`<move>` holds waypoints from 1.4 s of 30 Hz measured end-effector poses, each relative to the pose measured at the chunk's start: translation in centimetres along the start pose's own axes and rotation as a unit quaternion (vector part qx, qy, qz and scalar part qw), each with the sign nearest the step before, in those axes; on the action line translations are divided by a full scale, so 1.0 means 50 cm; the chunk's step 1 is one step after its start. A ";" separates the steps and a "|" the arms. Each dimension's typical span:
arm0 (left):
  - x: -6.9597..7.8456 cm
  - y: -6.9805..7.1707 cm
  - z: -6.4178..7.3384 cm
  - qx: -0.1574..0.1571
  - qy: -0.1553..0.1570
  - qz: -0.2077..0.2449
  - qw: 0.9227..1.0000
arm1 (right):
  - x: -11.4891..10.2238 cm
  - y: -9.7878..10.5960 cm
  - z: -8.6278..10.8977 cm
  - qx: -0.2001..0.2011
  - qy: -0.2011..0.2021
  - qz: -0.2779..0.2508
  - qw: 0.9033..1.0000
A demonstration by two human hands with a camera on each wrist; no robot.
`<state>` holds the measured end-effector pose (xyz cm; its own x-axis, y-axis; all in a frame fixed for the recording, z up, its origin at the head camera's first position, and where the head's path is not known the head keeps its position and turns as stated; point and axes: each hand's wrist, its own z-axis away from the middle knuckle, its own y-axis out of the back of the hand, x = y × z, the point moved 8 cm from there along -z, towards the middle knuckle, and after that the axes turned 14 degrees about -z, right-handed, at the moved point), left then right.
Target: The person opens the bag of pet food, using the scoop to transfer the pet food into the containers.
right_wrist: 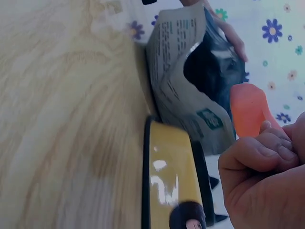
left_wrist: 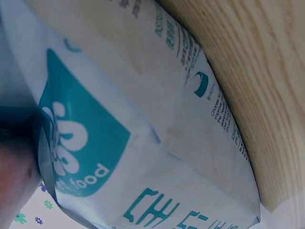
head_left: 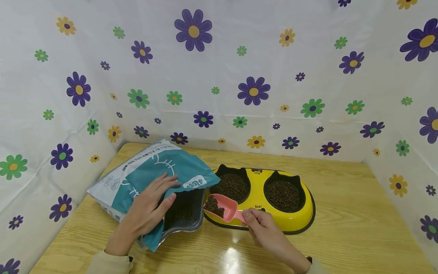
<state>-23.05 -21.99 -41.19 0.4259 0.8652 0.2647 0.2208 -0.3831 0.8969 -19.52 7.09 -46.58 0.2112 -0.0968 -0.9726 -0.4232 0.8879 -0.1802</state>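
In the head view my right hand (head_left: 266, 231) pinches the handle of a pink scoop (head_left: 230, 204). Dark brown kibble (head_left: 213, 206) lies in its bowl, which is above the near left edge of a yellow double pet bowl (head_left: 257, 190). Leaning at the left is a teal and white pet food bag (head_left: 150, 167), its dark mouth facing the scoop. My left hand (head_left: 147, 209) rests on the bag beside that mouth, fingers extended across the teal side. In the right wrist view, curled fingers (right_wrist: 257, 152) surround the scoop's handle.
Kibble fills the lower part of the left black dish (head_left: 232, 185) and the right black dish (head_left: 284, 194). A wooden table (head_left: 349, 217) carries everything. White cloth (head_left: 219, 68) printed with flowers encloses the back and both sides.
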 end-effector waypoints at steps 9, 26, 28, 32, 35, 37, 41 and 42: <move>-0.006 -0.002 -0.007 -0.003 0.003 0.001 1.000 | -0.018 0.124 0.039 0.128 -0.010 0.000 0.992; -0.006 -0.004 -0.011 -0.007 0.005 0.001 1.000 | -0.086 0.284 0.115 0.288 0.155 0.369 0.870; -0.005 -0.004 -0.010 -0.006 0.005 0.000 1.000 | -0.097 0.273 0.124 0.285 0.214 0.423 0.833; -0.004 -0.006 -0.006 -0.008 0.008 0.001 1.000 | -0.100 0.263 0.135 0.294 0.252 0.500 0.775; -0.004 -0.008 -0.001 -0.010 0.011 0.002 1.000 | -0.099 0.259 0.143 0.303 0.265 0.528 0.748; -0.005 -0.008 0.000 -0.009 0.013 0.001 1.000 | -0.099 0.257 0.149 0.306 0.282 0.533 0.737; -0.006 -0.006 0.000 -0.007 0.014 -0.002 1.000 | -0.104 0.254 0.155 0.311 0.305 0.532 0.726; -0.006 -0.006 -0.001 -0.007 0.014 -0.003 1.000 | -0.105 0.255 0.156 0.312 0.305 0.530 0.727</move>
<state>-23.29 -22.11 -41.52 0.4003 0.8760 0.2689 0.2108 -0.3736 0.9033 -19.15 22.39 -42.64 -0.4536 0.7786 -0.4337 0.4592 0.6212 0.6350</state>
